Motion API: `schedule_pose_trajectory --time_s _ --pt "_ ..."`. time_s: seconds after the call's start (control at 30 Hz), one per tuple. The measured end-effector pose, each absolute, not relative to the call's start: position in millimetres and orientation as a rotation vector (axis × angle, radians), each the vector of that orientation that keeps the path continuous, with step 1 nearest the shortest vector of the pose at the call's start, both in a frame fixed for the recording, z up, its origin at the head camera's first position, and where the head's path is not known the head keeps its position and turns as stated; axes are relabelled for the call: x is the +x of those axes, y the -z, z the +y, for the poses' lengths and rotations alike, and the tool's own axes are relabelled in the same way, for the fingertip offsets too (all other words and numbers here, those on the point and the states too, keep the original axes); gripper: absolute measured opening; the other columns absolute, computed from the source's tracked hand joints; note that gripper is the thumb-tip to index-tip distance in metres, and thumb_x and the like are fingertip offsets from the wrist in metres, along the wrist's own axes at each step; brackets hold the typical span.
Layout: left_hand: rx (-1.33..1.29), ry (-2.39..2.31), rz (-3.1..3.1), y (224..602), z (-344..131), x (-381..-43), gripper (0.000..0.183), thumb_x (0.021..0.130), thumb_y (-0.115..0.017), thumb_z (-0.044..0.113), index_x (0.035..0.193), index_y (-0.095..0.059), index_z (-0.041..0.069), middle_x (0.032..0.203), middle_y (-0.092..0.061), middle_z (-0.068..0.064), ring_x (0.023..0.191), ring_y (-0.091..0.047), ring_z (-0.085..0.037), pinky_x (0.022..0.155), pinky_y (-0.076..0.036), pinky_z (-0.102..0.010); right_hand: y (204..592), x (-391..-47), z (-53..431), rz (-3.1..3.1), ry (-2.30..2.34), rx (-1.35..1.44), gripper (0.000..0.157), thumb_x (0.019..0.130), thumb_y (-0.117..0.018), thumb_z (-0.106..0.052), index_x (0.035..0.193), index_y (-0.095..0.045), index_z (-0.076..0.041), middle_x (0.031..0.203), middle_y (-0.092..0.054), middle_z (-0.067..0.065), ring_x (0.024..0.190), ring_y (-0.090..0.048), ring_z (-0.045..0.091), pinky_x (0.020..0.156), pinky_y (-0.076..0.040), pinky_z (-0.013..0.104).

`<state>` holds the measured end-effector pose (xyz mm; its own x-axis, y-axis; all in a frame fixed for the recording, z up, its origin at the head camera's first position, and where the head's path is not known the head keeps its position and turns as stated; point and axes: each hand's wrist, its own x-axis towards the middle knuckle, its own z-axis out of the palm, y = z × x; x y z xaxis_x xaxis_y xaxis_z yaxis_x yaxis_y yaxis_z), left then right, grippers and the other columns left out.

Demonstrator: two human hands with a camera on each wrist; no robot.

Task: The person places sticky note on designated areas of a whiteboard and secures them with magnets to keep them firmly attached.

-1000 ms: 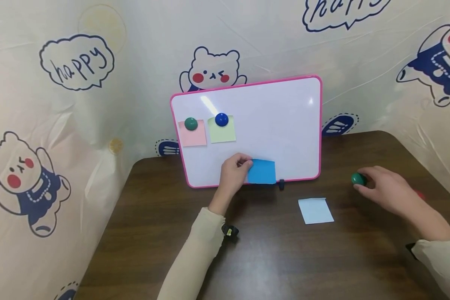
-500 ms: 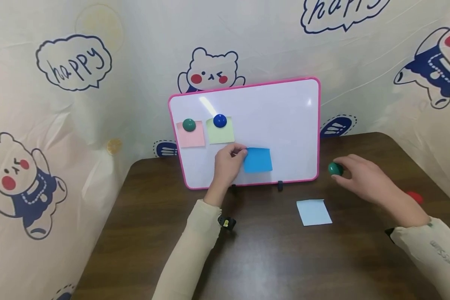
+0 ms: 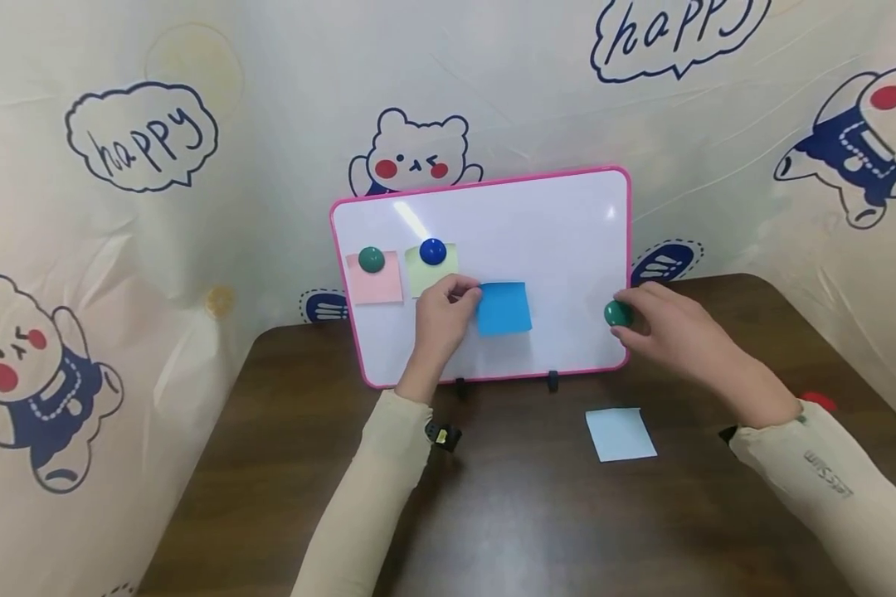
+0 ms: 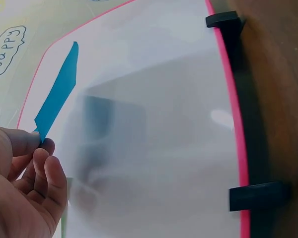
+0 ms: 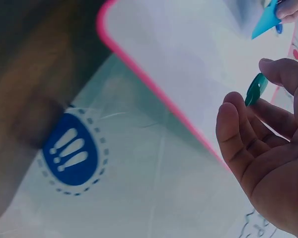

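Note:
My left hand [image 3: 442,319] pinches a blue sticky note [image 3: 504,308] by its left edge, in front of the whiteboard [image 3: 567,240]. In the left wrist view the blue note [image 4: 58,94] stands off the board's surface, with its shadow on the board. A round green magnet [image 3: 617,313] is pinched between thumb and fingers of my right hand [image 3: 675,327], near the board's right edge. On the board's left side a pink note [image 3: 377,288] hangs under another green magnet [image 3: 371,259]. Beside it a pale green note [image 3: 418,278], partly behind my left hand, hangs under a blue magnet [image 3: 433,251].
A light blue note [image 3: 621,434] lies on the brown table [image 3: 523,506] before the board. A red item [image 3: 819,401] sits at the right, partly behind my right forearm. Black clips [image 3: 552,381] support the board's lower edge. A printed curtain [image 3: 269,166] hangs behind.
My left hand has raised the blue note from the board's lower edge to about mid-height. My right hand has carried the green magnet leftward and up, to the board's right edge.

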<state>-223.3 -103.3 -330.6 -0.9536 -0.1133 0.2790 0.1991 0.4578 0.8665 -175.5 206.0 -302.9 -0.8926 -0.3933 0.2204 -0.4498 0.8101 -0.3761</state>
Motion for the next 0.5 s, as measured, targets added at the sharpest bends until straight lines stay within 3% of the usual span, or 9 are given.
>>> schedule_pose_trajectory --time_s 0.5 --pt "-0.013 1.470 -2.308 322 -95 -239 0.019 0.099 -0.066 0.026 0.106 -0.075 0.010 0.099 -0.064 -0.002 0.091 -0.058 -0.019 0.077 -0.052 -0.035 281 -201 136 -2.797 -0.579 0.796 0.051 0.090 -0.078 -0.023 0.133 -0.060 -0.001 0.113 -0.063 0.015 0.101 -0.065 0.031 0.083 -0.057 0.046"
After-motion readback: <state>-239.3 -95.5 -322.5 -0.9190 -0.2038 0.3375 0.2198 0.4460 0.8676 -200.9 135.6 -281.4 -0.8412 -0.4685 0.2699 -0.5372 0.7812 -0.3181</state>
